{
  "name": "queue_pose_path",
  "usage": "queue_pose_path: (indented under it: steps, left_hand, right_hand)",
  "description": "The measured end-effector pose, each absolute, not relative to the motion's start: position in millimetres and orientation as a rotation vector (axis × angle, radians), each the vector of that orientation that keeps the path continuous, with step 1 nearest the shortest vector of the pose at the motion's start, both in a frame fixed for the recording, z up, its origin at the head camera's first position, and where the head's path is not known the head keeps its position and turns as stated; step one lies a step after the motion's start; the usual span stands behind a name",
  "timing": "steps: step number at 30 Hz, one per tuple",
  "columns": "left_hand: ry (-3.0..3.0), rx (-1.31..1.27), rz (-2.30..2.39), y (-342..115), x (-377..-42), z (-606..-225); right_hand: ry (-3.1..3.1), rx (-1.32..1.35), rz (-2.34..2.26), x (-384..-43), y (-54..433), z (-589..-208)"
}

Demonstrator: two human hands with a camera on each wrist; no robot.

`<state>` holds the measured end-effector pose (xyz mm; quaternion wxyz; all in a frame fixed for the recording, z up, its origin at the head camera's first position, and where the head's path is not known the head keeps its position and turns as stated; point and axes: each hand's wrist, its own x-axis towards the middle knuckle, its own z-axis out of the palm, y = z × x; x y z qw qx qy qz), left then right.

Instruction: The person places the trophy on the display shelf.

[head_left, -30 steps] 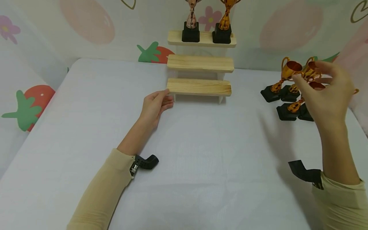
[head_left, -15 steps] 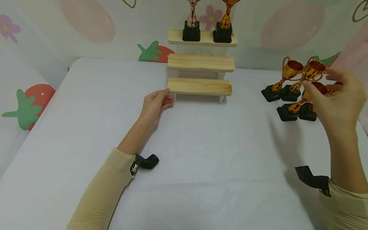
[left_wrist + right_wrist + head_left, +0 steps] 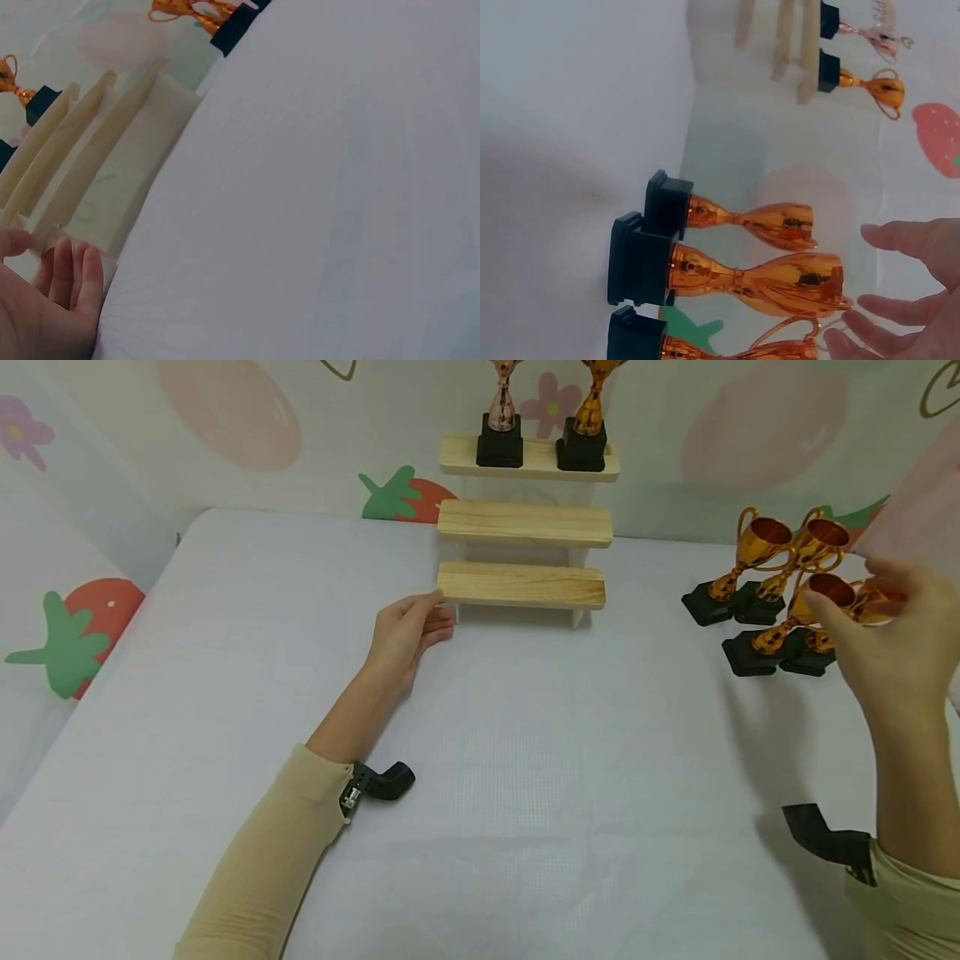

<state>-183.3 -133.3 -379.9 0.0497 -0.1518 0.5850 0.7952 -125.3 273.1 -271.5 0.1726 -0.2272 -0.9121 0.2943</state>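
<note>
Change over the last second: right hand (image 3: 903, 631) has shifted rightward and toward the person, from beside the back-right trophy (image 3: 810, 552) to the cup of the front-right trophy (image 3: 822, 641). Trophies and left hand (image 3: 408, 631) unchanged. Judged meaning: the choice has settled on the front-right trophy; pick-up not yet made.

Right grip: thumb and fingers apart, nothing held; contact with the cup cannot be told. Left grip: thumb and fingers clamped at the left end of the stand's lowest board (image 3: 521, 585), apparently steadying it.

Position: front-right trophy stands on the counter (image 3: 510, 777), right of the stand, beside the front-left trophy (image 3: 799, 612); the back-left trophy (image 3: 750, 557) completes the group.

Orientation: all four upright, black bases down, cup mouths up, long axes vertical. The right wrist view shows them sideways, judged to be camera roll. Pink-gold trophy (image 3: 502, 431) and gold trophy (image 3: 585, 431) also upright on the top board (image 3: 538, 460). Boards run left to right.
</note>
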Motion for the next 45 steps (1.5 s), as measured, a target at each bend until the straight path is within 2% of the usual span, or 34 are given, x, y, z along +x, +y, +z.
queue_pose_path:
  steps: [22, 33, 45]
  left_hand:
    - [1.757, -0.470, 2.443, -133.0, -182.5, -378.4]
    - [1.771, -0.456, 2.444, -132.9, -182.8, -379.7]
    - [1.768, -0.452, 2.443, -133.1, -183.0, -380.4]
  right_hand:
    - [-2.690, -0.687, 0.845, -134.8, 277.7, -289.9]
    - [-2.537, -0.606, 0.841, -143.8, 281.0, -303.8]
    - [-2.513, -0.650, 0.893, -141.6, 276.2, -305.1]
